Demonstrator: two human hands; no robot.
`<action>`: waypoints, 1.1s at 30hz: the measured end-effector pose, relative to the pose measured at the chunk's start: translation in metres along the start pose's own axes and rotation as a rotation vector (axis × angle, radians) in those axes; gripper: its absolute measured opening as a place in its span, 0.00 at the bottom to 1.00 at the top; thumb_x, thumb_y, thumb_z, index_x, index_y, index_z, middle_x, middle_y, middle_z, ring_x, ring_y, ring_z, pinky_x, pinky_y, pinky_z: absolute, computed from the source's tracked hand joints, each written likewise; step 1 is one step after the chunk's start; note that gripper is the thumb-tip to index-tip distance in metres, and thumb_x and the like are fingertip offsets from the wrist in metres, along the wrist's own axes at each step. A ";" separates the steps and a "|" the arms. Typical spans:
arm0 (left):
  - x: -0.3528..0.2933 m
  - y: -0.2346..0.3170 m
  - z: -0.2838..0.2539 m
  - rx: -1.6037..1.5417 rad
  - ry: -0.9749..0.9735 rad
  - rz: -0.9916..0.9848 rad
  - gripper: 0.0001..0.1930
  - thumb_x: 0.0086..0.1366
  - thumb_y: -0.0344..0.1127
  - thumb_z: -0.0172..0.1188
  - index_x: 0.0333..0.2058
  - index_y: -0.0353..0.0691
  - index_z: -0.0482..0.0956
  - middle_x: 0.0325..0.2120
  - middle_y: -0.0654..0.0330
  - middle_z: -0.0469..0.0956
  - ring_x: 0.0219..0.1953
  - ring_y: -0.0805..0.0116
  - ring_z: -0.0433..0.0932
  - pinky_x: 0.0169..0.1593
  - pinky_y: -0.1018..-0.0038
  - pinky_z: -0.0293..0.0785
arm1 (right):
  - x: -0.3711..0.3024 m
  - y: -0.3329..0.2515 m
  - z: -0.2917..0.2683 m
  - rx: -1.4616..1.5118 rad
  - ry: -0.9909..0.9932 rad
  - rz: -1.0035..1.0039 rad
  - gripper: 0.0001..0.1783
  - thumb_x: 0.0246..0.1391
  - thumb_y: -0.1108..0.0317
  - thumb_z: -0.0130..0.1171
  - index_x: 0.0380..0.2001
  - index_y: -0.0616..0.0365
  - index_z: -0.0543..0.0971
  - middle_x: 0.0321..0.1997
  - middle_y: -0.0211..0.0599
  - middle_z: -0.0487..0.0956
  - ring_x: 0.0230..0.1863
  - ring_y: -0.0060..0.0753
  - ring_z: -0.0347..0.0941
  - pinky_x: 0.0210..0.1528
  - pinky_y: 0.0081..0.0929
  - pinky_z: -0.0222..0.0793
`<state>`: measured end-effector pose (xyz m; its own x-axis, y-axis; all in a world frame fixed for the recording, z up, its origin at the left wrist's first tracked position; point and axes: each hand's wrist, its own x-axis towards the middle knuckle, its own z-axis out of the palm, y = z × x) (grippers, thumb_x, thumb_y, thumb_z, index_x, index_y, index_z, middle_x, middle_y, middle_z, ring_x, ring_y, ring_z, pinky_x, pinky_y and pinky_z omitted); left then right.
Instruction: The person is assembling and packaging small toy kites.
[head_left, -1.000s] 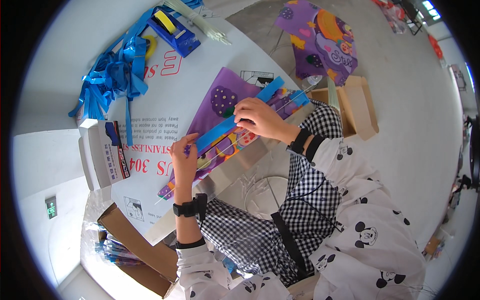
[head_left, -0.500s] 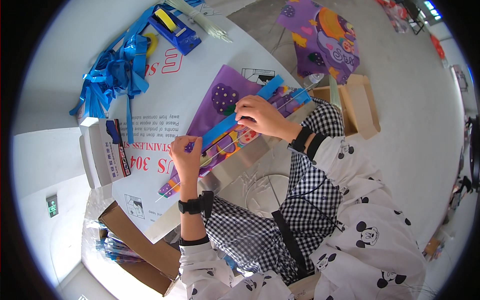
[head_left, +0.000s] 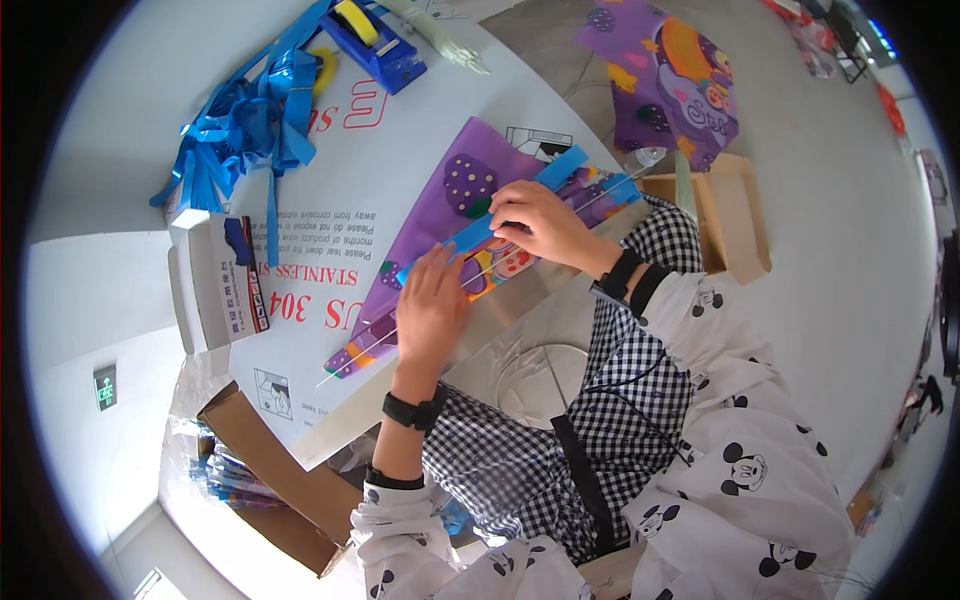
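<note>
A purple printed sheet (head_left: 440,205) with polka-dot berries lies aslant near the table's front edge. Along its near side runs a thin white rod (head_left: 362,357), partly covered by my hands. A blue strip (head_left: 470,238) crosses the sheet diagonally, its far end sticking out past the upper edge. My left hand (head_left: 432,305) lies over the strip's lower end with fingers stretched out, fingertips on the strip and sheet. Farther up, my right hand (head_left: 540,222) has bent fingers pinched on the strip. What lies under its fingertips is hidden.
A blue tape dispenser (head_left: 375,45) and a heap of blue strips (head_left: 245,130) sit at the far left. A bundle of pale rods (head_left: 435,35) lies beside them. Cardboard boxes stand lower left (head_left: 290,480) and right (head_left: 735,215). Another purple printed sheet (head_left: 665,85) is beyond the table.
My left hand has left its pinch at the strip's lower end and moved right along it, fingers now straightened. My right hand keeps its place on the strip. The view has shifted slightly.
</note>
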<state>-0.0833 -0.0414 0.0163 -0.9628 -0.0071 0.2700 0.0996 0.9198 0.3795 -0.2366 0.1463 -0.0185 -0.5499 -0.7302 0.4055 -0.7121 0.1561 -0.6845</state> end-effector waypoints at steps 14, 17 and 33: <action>-0.022 -0.004 0.007 -0.040 -0.097 0.034 0.30 0.59 0.36 0.61 0.59 0.33 0.66 0.61 0.51 0.65 0.64 0.54 0.64 0.64 0.59 0.63 | 0.008 -0.007 -0.023 -0.011 -0.195 -0.015 0.20 0.39 0.60 0.73 0.35 0.56 0.80 0.44 0.34 0.76 0.52 0.40 0.70 0.55 0.36 0.66; -0.024 -0.007 0.011 -0.011 -0.092 0.043 0.30 0.59 0.35 0.60 0.59 0.32 0.66 0.61 0.49 0.65 0.64 0.53 0.64 0.65 0.57 0.63 | 0.011 -0.012 -0.031 -0.060 -0.332 -0.024 0.31 0.33 0.56 0.76 0.42 0.55 0.77 0.50 0.35 0.74 0.56 0.42 0.68 0.58 0.37 0.64; -0.022 -0.022 -0.008 0.110 0.003 0.069 0.20 0.56 0.29 0.61 0.48 0.33 0.76 0.49 0.54 0.78 0.53 0.58 0.76 0.53 0.65 0.75 | 0.018 -0.002 -0.045 -0.158 -0.539 -0.144 0.21 0.46 0.78 0.58 0.48 0.57 0.80 0.50 0.35 0.75 0.54 0.39 0.70 0.56 0.35 0.68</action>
<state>-0.0628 -0.0649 0.0089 -0.9539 0.0561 0.2949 0.1368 0.9557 0.2607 -0.2647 0.1631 0.0169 -0.1716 -0.9807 0.0940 -0.8425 0.0967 -0.5299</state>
